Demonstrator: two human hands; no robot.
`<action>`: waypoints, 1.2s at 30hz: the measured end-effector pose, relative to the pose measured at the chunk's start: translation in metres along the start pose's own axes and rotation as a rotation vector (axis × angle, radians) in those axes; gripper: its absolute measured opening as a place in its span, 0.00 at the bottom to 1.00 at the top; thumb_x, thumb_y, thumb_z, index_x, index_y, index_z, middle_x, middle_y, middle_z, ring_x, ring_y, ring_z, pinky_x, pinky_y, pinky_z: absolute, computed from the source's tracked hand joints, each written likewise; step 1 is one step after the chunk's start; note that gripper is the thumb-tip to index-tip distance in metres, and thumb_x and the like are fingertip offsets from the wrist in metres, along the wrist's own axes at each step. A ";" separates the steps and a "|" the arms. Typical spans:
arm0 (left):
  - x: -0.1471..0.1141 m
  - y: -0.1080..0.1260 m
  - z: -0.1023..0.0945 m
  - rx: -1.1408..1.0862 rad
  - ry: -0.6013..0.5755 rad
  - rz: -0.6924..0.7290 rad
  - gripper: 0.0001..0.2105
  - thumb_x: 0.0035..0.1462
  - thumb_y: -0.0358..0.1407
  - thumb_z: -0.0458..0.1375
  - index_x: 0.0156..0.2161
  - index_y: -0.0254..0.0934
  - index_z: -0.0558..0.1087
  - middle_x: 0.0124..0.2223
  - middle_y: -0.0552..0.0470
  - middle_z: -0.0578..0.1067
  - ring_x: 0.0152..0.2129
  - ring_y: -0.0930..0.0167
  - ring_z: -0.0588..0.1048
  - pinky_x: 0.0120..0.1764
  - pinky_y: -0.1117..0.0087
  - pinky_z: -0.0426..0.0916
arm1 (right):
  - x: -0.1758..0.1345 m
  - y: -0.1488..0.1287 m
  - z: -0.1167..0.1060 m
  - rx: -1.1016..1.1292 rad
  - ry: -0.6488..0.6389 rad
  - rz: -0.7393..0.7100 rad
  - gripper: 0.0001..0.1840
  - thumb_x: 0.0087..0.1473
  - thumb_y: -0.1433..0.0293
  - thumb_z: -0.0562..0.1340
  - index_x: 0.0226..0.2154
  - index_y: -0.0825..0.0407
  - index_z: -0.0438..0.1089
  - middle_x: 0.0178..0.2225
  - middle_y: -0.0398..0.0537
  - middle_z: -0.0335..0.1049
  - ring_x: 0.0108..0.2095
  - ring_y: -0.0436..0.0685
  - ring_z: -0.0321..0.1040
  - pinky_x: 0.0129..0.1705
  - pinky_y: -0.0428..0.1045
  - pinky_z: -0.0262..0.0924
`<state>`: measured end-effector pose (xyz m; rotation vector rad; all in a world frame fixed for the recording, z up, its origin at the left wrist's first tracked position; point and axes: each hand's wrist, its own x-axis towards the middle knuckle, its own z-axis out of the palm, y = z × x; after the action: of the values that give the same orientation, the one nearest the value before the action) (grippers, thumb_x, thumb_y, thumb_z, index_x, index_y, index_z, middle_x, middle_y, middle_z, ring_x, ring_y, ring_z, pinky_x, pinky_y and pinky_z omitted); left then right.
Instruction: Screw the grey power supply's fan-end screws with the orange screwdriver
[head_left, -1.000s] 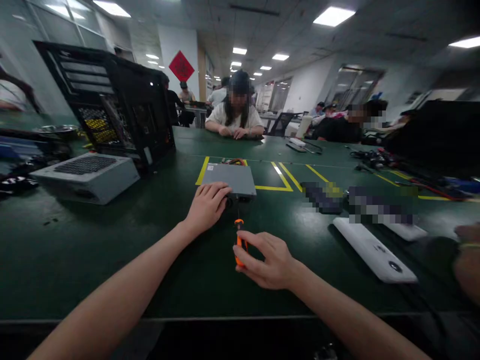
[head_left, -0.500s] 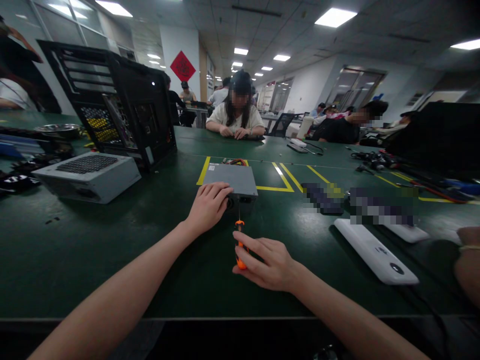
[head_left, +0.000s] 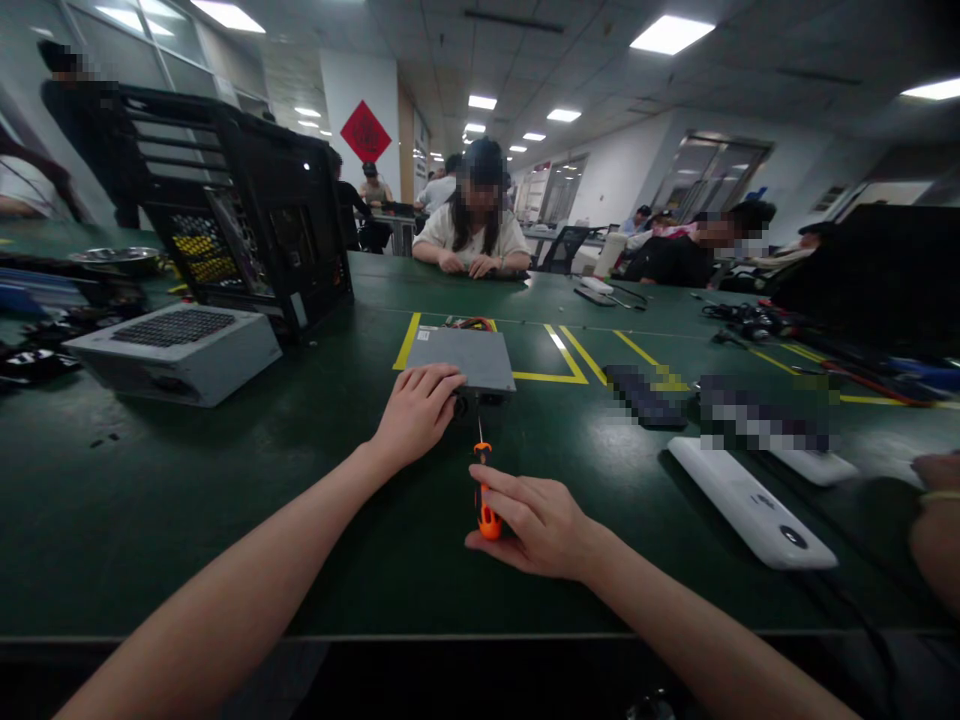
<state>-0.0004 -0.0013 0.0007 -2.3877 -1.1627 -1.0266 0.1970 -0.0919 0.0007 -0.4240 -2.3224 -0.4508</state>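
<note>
Green tabletop point(head_left: 390, 580), my right hand point(head_left: 536, 520) pinched an orange-black screwdriver point(head_left: 489, 520), left hand point(head_left: 420, 408) held a grey metal box point(head_left: 476, 356), contents hidden

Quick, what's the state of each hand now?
Left hand: resting on the grey metal box; whether it grips can't be told.
Right hand: holding the orange screwdriver.

Head-worn view, forward and down over hands point(head_left: 418, 412)

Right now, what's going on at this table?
The person's left hand rests on a grey metal box. The right hand holds an orange-and-black screwdriver, its shaft pointing at the box's near side; whether its tip touches isn't clear. Another grey box sits leftward, near a black computer case.
</note>
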 end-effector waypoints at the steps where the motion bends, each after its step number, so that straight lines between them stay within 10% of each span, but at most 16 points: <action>1: 0.000 0.000 0.000 -0.001 0.001 0.000 0.14 0.59 0.31 0.49 0.50 0.39 0.65 0.51 0.49 0.69 0.48 0.65 0.65 0.50 0.61 0.58 | -0.001 0.000 0.000 0.021 -0.006 0.010 0.18 0.53 0.62 0.59 0.40 0.59 0.60 0.42 0.63 0.70 0.33 0.53 0.72 0.29 0.44 0.67; 36: 0.000 0.002 -0.003 -0.011 -0.004 -0.008 0.14 0.59 0.30 0.49 0.50 0.39 0.65 0.51 0.48 0.69 0.49 0.65 0.65 0.51 0.60 0.59 | 0.003 0.000 -0.005 -0.006 -0.071 0.008 0.16 0.54 0.66 0.58 0.45 0.55 0.62 0.44 0.61 0.69 0.34 0.53 0.72 0.29 0.45 0.66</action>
<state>-0.0002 -0.0036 0.0030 -2.3965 -1.1714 -1.0338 0.1978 -0.0940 0.0066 -0.4584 -2.3876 -0.4457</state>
